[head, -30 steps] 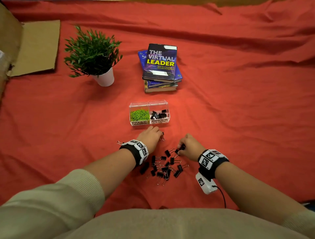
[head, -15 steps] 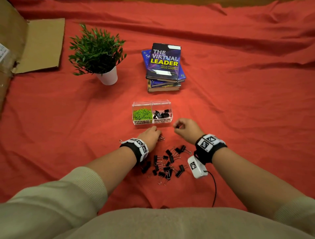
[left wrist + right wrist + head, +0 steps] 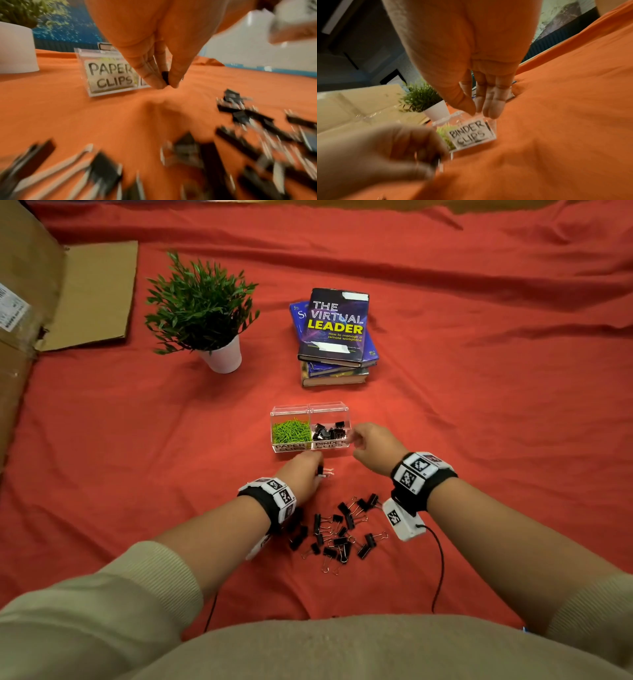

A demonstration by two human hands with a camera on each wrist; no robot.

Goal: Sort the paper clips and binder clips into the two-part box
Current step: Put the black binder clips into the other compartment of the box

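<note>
A clear two-part box [image 3: 310, 407] stands mid-cloth, with green paper clips [image 3: 291, 431] in its left half and black binder clips [image 3: 330, 431] in its right half. Loose black binder clips [image 3: 337, 529] lie in a pile between my wrists. My left hand [image 3: 320, 474] hovers just in front of the box and pinches one binder clip [image 3: 165, 79] between thumb and fingers. My right hand [image 3: 352, 436] hangs over the right end of the "BINDER CLIPS" half [image 3: 471, 135], fingers [image 3: 494, 108] straight and pointing down, with nothing seen between them.
A potted green plant [image 3: 205, 313] stands back left of the box and a stack of books [image 3: 337, 333] right behind it. Flattened cardboard [image 3: 85, 296] lies at the far left. Red cloth [image 3: 496, 440] covers the whole surface.
My right hand lifted a binder clip from the pile and carried it forward to the box's right half; its fingers are now straight. My left hand edged forward with its clip.
</note>
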